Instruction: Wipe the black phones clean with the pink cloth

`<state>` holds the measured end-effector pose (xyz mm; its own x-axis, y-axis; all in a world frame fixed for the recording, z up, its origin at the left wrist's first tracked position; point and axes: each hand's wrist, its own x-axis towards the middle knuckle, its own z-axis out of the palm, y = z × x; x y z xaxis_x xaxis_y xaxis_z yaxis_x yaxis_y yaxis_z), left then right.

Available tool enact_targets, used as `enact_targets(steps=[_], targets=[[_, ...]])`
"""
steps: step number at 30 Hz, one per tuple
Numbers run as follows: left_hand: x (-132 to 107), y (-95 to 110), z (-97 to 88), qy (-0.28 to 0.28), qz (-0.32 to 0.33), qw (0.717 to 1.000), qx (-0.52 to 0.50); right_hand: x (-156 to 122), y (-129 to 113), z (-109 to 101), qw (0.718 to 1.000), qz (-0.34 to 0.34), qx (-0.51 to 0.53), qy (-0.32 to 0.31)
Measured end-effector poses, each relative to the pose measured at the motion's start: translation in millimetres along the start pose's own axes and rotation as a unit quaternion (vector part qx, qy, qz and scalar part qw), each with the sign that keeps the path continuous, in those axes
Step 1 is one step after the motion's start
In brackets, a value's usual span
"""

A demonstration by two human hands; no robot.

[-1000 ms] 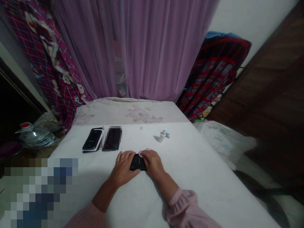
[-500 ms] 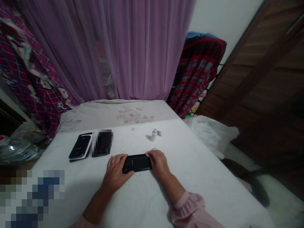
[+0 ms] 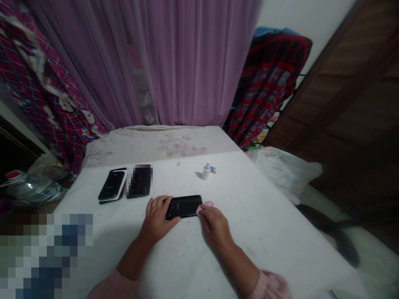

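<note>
Left hand (image 3: 157,219) resting on a white-sheeted bed (image 3: 249,216), fingers spread, thumb side against the lower edge of a black smartphone (image 3: 183,207). Right hand (image 3: 215,224) with fingers close together, tips at the phone's right end and on a crumpled pink scrap (image 3: 202,208), possibly cloth; whether pinched, impossible to tell. Phone lying flat between both hands, long side across, back upward, small logo showing. Gathered pink sleeves (image 3: 270,285) at both wrists, near the lower edge of the view.

Just beyond the left hand, two more phones side by side: one dark with a pale edge (image 3: 112,185), slightly overlapping another device beneath it, and one blurred out (image 3: 140,180). Farther ahead and to the right, a small white bottle (image 3: 206,171) standing upright beside a tiny blue item (image 3: 213,169); a small pale square (image 3: 178,164) nearer the middle. At the far end of the bed, a pale floral pillow (image 3: 162,145), then a sheer mauve curtain (image 3: 187,62) behind. To the right, a white plastic bag (image 3: 283,171) beside the bed
</note>
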<state>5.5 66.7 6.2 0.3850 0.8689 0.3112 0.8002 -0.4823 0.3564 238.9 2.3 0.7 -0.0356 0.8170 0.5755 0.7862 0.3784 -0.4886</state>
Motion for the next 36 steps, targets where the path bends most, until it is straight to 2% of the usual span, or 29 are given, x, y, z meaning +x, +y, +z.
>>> enact_targets(steps=[3,7,10,14,17,21,24,27,32,34,36], targets=[[0.7,0.6,-0.9,-0.004,0.001,1.0,-0.005,29.1,7.1,9.8,1.0,0.016,0.021,-0.007],[0.3,4.8,-3.6,-0.002,-0.006,1.0,-0.008,60.0,12.7,22.6,0.996,0.079,0.018,-0.037],[-0.4,8.5,-5.4,0.008,-0.014,1.0,-0.009,54.5,11.2,23.5,0.997,0.068,0.021,-0.033],[-0.2,11.9,-6.1,0.013,-0.022,1.0,-0.006,18.0,4.8,12.1,1.0,0.014,0.016,-0.016],[-0.1,10.5,-5.1,0.002,-0.023,1.0,0.001,1.7,0.7,4.2,0.999,-0.017,0.003,-0.033],[-4.2,-2.4,-1.6,-0.01,-0.001,1.0,0.007,20.1,5.0,7.3,0.999,-0.026,-0.004,-0.042],[-9.3,-15.3,1.7,-0.004,0.018,1.0,0.01,45.2,7.6,18.7,0.999,0.015,-0.027,-0.035],[-11.8,-21.7,4.5,0.011,0.013,1.0,0.016,59.1,-5.0,34.5,0.997,0.036,-0.045,-0.053],[-9.7,-20.7,5.6,0.005,0.003,1.0,0.019,55.0,-44.4,51.3,0.993,-0.039,-0.003,-0.113],[-9.8,-21.4,5.0,0.001,0.005,1.0,0.014,51.1,-48.1,48.8,0.989,-0.069,0.018,-0.127],[-10.8,-23.4,4.1,0.0,0.012,1.0,0.006,49.4,-40.8,42.4,0.989,-0.077,0.028,-0.125]])
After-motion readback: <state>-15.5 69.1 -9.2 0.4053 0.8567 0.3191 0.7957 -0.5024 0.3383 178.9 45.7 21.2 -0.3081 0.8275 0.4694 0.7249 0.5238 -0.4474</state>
